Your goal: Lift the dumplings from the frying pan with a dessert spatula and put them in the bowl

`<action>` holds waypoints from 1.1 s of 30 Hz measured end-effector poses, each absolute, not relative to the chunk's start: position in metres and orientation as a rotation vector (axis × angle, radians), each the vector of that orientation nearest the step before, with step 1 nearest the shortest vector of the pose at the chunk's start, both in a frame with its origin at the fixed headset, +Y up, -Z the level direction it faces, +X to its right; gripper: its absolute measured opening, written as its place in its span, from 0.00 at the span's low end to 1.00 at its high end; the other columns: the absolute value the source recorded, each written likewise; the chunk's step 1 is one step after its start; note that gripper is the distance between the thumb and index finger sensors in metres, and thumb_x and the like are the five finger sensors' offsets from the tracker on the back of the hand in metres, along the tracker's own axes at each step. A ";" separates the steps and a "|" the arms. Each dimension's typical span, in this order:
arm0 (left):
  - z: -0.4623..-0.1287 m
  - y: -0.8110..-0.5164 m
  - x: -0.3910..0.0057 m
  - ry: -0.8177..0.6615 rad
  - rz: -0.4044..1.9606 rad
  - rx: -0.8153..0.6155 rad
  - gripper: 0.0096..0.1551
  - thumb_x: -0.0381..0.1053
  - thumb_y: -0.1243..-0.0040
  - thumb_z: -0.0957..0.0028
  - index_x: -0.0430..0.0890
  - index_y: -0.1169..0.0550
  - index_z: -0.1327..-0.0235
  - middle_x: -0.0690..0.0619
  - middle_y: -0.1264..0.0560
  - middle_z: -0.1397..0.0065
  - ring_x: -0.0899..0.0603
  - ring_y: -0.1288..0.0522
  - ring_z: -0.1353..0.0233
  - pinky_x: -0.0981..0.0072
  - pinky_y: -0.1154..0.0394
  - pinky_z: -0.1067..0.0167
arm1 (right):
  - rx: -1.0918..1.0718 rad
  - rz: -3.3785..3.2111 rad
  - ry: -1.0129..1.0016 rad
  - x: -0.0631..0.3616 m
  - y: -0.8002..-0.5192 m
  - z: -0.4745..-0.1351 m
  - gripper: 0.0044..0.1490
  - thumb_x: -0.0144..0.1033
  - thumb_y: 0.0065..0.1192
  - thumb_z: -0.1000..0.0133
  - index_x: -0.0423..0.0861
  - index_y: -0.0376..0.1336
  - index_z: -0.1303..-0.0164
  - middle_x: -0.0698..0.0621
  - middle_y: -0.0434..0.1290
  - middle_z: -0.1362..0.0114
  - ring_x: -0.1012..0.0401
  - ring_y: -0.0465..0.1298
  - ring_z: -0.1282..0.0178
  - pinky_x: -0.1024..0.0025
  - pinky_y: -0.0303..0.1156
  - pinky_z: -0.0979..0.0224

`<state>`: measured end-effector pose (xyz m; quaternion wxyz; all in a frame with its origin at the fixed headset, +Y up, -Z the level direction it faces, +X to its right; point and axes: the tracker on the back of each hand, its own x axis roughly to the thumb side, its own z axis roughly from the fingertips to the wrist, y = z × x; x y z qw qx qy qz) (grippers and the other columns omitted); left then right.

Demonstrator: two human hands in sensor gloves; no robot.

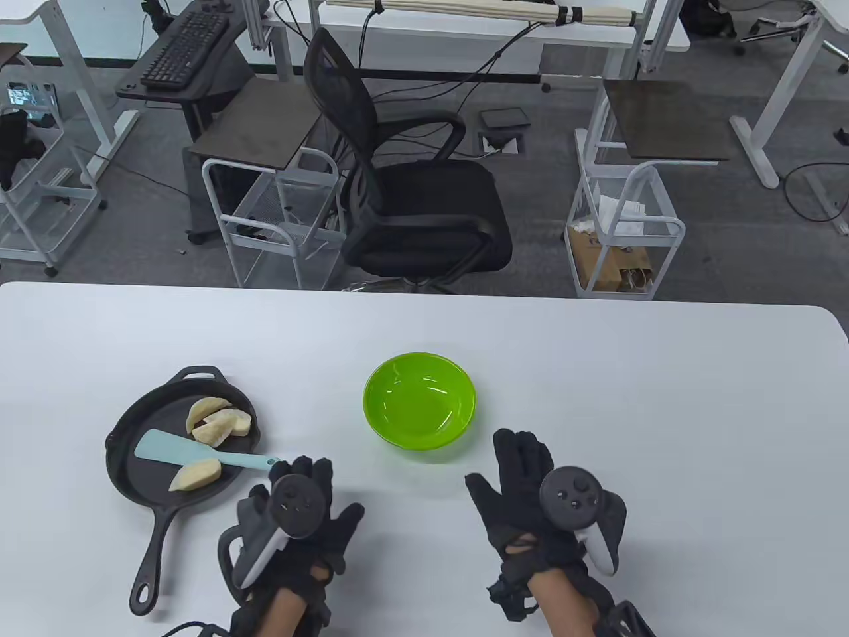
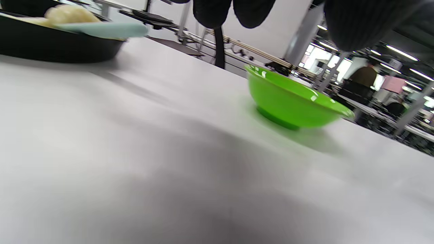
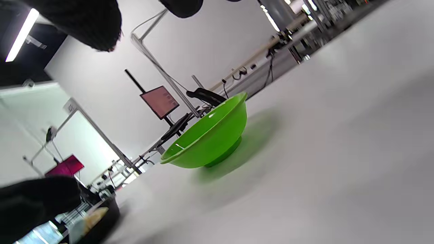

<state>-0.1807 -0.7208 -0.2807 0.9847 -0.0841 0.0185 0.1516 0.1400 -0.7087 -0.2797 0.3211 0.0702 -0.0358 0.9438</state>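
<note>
A black frying pan (image 1: 126,458) sits at the table's left front with several pale dumplings (image 1: 215,424) in it. The light blue dessert spatula (image 1: 169,451) lies across the pan, its handle pointing right over the rim. My left hand (image 1: 318,484) rests flat on the table just right of the handle's end, fingers straight, holding nothing. In the left wrist view the spatula (image 2: 101,29) lies apart from my fingertips (image 2: 252,12). The empty green bowl (image 1: 419,400) stands mid-table. My right hand (image 1: 514,474) lies open on the table, right of and nearer than the bowl (image 3: 210,142).
The pan's long handle (image 1: 152,551) points toward the table's front edge, left of my left hand. Beyond the table's far edge stand a black office chair (image 1: 411,199) and white wire carts (image 1: 278,219).
</note>
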 end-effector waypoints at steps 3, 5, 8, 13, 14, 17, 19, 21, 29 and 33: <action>-0.278 -0.730 -0.171 -0.014 0.314 -0.206 0.50 0.75 0.42 0.53 0.59 0.43 0.19 0.54 0.47 0.09 0.40 0.56 0.12 0.40 0.62 0.21 | 0.243 2.705 -0.157 0.141 -0.714 -0.272 0.48 0.62 0.57 0.39 0.51 0.45 0.15 0.42 0.33 0.13 0.39 0.28 0.16 0.34 0.30 0.19; -0.277 -0.731 -0.173 0.002 0.330 -0.199 0.50 0.75 0.42 0.53 0.59 0.42 0.19 0.53 0.46 0.09 0.40 0.55 0.12 0.39 0.61 0.21 | 0.256 2.697 0.017 0.139 -0.718 -0.272 0.49 0.62 0.55 0.38 0.52 0.42 0.14 0.40 0.28 0.14 0.35 0.24 0.19 0.34 0.26 0.21; -0.276 -0.732 -0.175 0.004 0.362 -0.191 0.49 0.75 0.42 0.53 0.59 0.41 0.19 0.53 0.44 0.10 0.40 0.53 0.12 0.37 0.59 0.21 | 0.206 2.592 -0.049 0.136 -0.717 -0.267 0.51 0.61 0.57 0.38 0.49 0.42 0.14 0.38 0.29 0.15 0.34 0.23 0.20 0.34 0.25 0.21; -0.277 -0.735 -0.178 0.027 0.365 -0.196 0.49 0.74 0.42 0.53 0.59 0.41 0.20 0.52 0.42 0.11 0.38 0.49 0.13 0.36 0.56 0.21 | 0.244 2.660 -0.193 0.130 -0.719 -0.261 0.50 0.62 0.57 0.39 0.48 0.42 0.15 0.38 0.30 0.15 0.35 0.25 0.19 0.33 0.27 0.21; -0.278 -0.735 -0.179 0.028 0.365 -0.199 0.49 0.74 0.42 0.53 0.59 0.40 0.20 0.52 0.41 0.11 0.38 0.49 0.13 0.36 0.56 0.21 | 0.245 2.662 -0.198 0.130 -0.720 -0.261 0.50 0.61 0.57 0.39 0.48 0.43 0.15 0.38 0.31 0.15 0.35 0.26 0.19 0.34 0.27 0.21; -0.279 -0.738 -0.180 0.035 0.368 -0.216 0.48 0.74 0.42 0.53 0.58 0.40 0.20 0.52 0.41 0.11 0.38 0.48 0.13 0.36 0.56 0.21 | 0.246 2.641 -0.180 0.130 -0.721 -0.259 0.50 0.61 0.57 0.39 0.48 0.43 0.15 0.38 0.31 0.15 0.34 0.25 0.19 0.34 0.27 0.21; -0.280 -0.739 -0.180 0.034 0.367 -0.223 0.48 0.74 0.42 0.53 0.59 0.40 0.20 0.52 0.41 0.11 0.38 0.48 0.13 0.36 0.56 0.21 | 0.248 2.636 -0.179 0.130 -0.721 -0.259 0.49 0.61 0.57 0.39 0.47 0.44 0.16 0.38 0.32 0.15 0.34 0.26 0.19 0.34 0.27 0.21; -0.281 -0.738 -0.180 0.030 0.375 -0.228 0.47 0.74 0.42 0.53 0.59 0.38 0.20 0.52 0.41 0.11 0.38 0.47 0.13 0.36 0.55 0.21 | 0.246 2.636 -0.179 0.130 -0.721 -0.259 0.49 0.60 0.57 0.39 0.47 0.44 0.16 0.37 0.32 0.15 0.34 0.26 0.19 0.34 0.27 0.21; -0.279 -0.737 -0.176 0.006 0.384 -0.216 0.46 0.74 0.43 0.53 0.59 0.37 0.20 0.52 0.40 0.11 0.38 0.47 0.13 0.35 0.54 0.22 | 0.232 2.633 -0.211 0.131 -0.723 -0.260 0.49 0.60 0.57 0.38 0.47 0.44 0.16 0.37 0.32 0.15 0.33 0.27 0.19 0.34 0.27 0.21; -0.280 -0.738 -0.177 0.011 0.387 -0.217 0.46 0.74 0.42 0.53 0.59 0.38 0.20 0.52 0.40 0.11 0.38 0.46 0.13 0.35 0.54 0.22 | 0.229 2.635 -0.179 0.131 -0.727 -0.262 0.49 0.60 0.57 0.38 0.47 0.44 0.16 0.37 0.32 0.15 0.33 0.27 0.19 0.33 0.27 0.21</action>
